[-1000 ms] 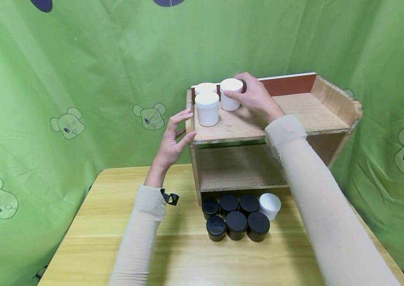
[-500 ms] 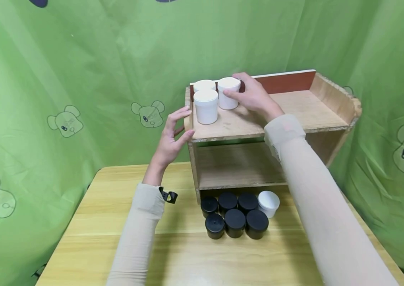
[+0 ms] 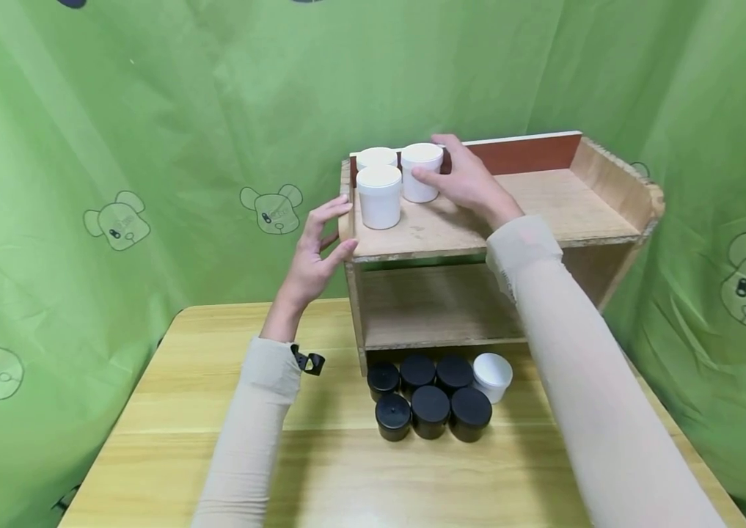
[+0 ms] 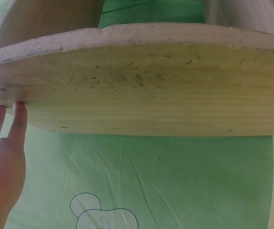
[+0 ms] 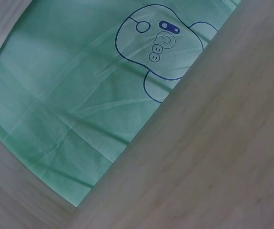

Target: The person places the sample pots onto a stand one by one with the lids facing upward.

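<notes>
On the top shelf of a small wooden rack [image 3: 439,249], my right hand [image 3: 468,176] holds a white lidded jar [image 3: 420,185] between thumb and fingers at the back left. Beside it stand two more white jars, a front one [image 3: 380,202] and a back one [image 3: 375,156] partly hidden behind it. My left hand [image 3: 313,257] touches the rack's left side panel [image 4: 151,90], fingers fairly straight on its outside and thumb at the front edge. In the left wrist view, fingertips [image 4: 18,106] meet the panel's face. The right wrist view shows no hand, only wood and curtain.
Below, at the rack's foot on the wooden table [image 3: 168,411], several black jars [image 3: 430,411] stand in two rows, with a short white jar [image 3: 492,377] at the right end of the back row. A green curtain [image 3: 214,95] hangs behind and on both sides.
The head view has shifted slightly. Both hands and the jars keep practically the same places against the rack, and the right hand still holds the white jar.
</notes>
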A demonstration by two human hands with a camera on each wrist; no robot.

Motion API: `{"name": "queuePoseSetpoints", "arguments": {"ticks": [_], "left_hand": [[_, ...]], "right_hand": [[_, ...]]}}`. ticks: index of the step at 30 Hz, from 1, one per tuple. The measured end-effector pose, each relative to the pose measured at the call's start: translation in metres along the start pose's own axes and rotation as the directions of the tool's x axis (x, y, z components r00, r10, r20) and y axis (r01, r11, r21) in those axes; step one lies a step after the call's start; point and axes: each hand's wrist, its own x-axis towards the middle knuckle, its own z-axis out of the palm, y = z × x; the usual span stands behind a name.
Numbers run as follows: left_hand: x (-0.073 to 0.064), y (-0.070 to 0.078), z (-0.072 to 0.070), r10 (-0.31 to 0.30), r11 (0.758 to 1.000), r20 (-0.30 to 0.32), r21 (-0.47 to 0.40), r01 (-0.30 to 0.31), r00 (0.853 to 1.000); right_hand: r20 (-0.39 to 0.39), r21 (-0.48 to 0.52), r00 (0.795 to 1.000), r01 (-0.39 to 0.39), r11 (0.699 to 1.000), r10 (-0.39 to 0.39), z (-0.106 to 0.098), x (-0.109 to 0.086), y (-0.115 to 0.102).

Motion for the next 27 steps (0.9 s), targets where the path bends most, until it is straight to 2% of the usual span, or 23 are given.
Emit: {"name": "queuePoseSetpoints", "arguments": {"ticks": [3,7,15,27], "left_hand": [[0.001,-0.013,0.000,0.001,1.000,-0.004,0.003,-0.001,1.000],[0.001,-0.019,-0.001,0.002,1.000,0.004,0.006,-0.002,1.000],[0.002,-0.019,0.001,0.014,1.000,0.013,0.019,-0.014,1.000],[0.007,-0.017,0.004,0.018,0.999,0.015,0.030,-0.018,1.000]], "right_hand": [[0.007,0.031,1.000,-0.003,1.000,0.003,-0.001,-0.003,0.000],[0.000,0.058,1.000,0.012,0.998,-0.012,-0.003,-0.008,0.005],[-0.031,-0.010,0.997,0.075,0.997,-0.076,-0.009,-0.023,0.016],[-0.063,0.082,0.979,0.199,0.977,-0.194,-0.010,-0.063,0.030]]}}
